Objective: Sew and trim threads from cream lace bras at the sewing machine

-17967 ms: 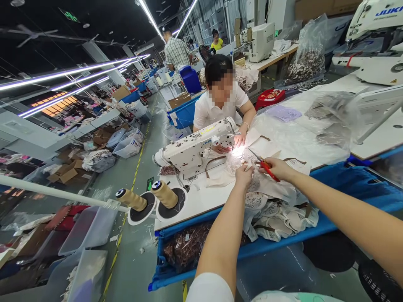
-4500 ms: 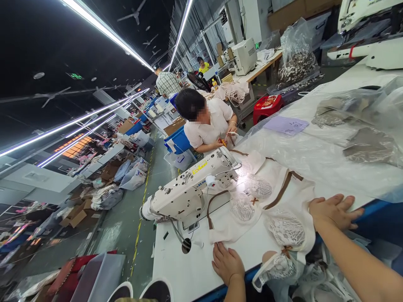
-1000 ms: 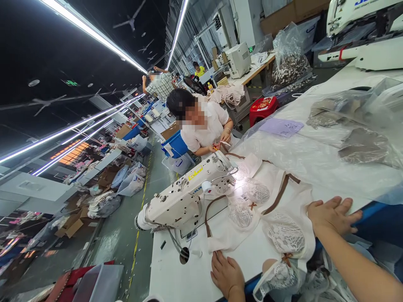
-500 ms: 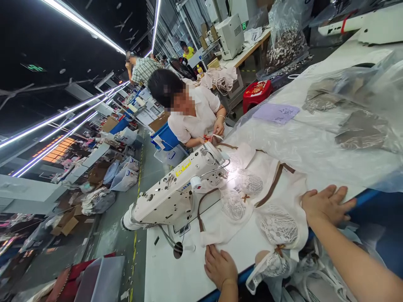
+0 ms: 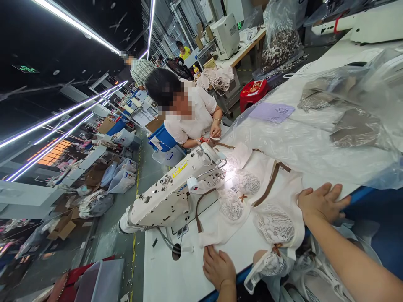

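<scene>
My left hand (image 5: pixel 218 267) rests flat on the white table (image 5: pixel 163 272), fingers touching the near edge of a cream garment (image 5: pixel 252 201) with lace cups and brown straps. My right hand (image 5: pixel 321 202) lies open on the table edge, fingers spread, touching the garment's right side. More lace pieces (image 5: pixel 270 262) hang over the table front between my arms. A white sewing machine (image 5: pixel 170 193) stands just beyond the garment, its lamp lighting the cloth.
A co-worker in a white top (image 5: pixel 192 117) sits across the table, hands at the fabric with orange snips. Clear plastic bags of fabric (image 5: pixel 330 121) cover the right side. A red stool (image 5: pixel 252 90), blue bins (image 5: pixel 163 138) and floor clutter lie behind.
Since 18 s ago my hands let go of the red scissors and fabric and came to rest flat on the table. In the last second only the camera shifted slightly.
</scene>
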A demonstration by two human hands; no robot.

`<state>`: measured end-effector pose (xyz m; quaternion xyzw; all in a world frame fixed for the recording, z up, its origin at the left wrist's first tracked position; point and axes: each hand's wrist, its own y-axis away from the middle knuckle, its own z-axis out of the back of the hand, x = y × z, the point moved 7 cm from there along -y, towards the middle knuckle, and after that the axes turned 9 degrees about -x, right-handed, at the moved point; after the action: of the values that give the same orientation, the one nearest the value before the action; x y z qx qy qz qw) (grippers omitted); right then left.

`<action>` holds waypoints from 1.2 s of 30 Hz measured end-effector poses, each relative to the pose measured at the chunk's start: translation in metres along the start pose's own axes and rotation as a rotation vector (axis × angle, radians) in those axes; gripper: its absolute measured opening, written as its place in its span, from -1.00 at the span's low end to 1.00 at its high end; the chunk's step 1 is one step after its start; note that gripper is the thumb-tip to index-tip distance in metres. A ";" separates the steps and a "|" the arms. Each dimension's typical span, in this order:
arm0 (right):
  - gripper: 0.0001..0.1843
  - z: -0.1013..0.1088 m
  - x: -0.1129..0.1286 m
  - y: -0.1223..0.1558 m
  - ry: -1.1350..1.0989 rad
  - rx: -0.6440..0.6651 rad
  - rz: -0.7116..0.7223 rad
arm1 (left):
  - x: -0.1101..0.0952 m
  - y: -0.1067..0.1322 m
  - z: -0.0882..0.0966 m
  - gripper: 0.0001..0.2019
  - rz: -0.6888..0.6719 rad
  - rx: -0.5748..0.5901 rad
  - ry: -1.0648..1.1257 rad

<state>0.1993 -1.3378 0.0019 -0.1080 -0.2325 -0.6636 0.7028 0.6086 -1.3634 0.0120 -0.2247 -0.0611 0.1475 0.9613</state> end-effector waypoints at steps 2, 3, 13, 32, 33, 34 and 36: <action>-0.31 0.001 0.000 0.000 -0.002 0.006 -0.003 | 0.001 0.000 -0.001 -0.64 -0.004 -0.005 0.001; -0.31 0.001 0.001 0.000 0.000 0.017 -0.006 | 0.001 0.001 -0.001 -0.63 -0.005 -0.007 0.000; -0.30 0.002 0.002 0.000 0.007 0.057 -0.025 | 0.001 0.000 -0.002 -0.64 -0.006 -0.016 -0.021; -0.31 0.003 0.003 0.001 -0.004 0.030 -0.016 | 0.000 -0.002 -0.001 -0.64 -0.001 0.011 -0.035; -0.32 0.003 0.003 0.001 -0.003 0.032 -0.019 | 0.000 -0.002 -0.001 -0.63 0.001 0.013 -0.034; -0.32 0.004 0.003 0.001 -0.001 0.032 -0.019 | 0.000 -0.002 0.000 -0.63 0.003 0.017 -0.033; -0.32 0.004 0.003 0.001 0.001 0.030 -0.014 | -0.001 -0.002 0.000 -0.63 0.006 0.026 -0.033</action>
<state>0.1997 -1.3384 0.0064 -0.0955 -0.2426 -0.6649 0.7000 0.6083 -1.3652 0.0132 -0.2098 -0.0742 0.1547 0.9626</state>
